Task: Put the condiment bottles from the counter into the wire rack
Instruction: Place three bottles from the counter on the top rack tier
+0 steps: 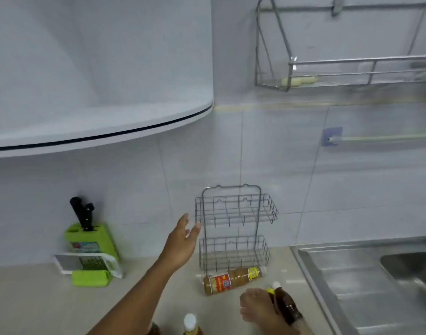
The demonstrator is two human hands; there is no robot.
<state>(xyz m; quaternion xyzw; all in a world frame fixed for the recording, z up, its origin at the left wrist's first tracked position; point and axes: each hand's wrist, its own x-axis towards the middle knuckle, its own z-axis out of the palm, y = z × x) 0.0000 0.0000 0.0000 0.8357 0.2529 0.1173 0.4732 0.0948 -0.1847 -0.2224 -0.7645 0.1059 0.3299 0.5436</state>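
Observation:
A grey two-tier wire rack (236, 228) stands against the tiled wall, both tiers empty. My left hand (181, 243) is raised with fingers apart, its tips next to the upper tier's left edge. An amber bottle with a red label (233, 280) lies on its side on the counter in front of the rack. My right hand (257, 308) grips a dark brown bottle with a white cap (285, 303), tilted, low over the counter. Another white-capped bottle (190, 323) stands at the bottom edge, partly cut off.
A green knife block with black-handled knives (90, 238) and a white-green grater (91, 268) sit at the left by the wall. A steel sink (366, 274) lies to the right. A wall-mounted metal shelf (352, 68) hangs above; a curved cabinet (98, 68) overhangs at the left.

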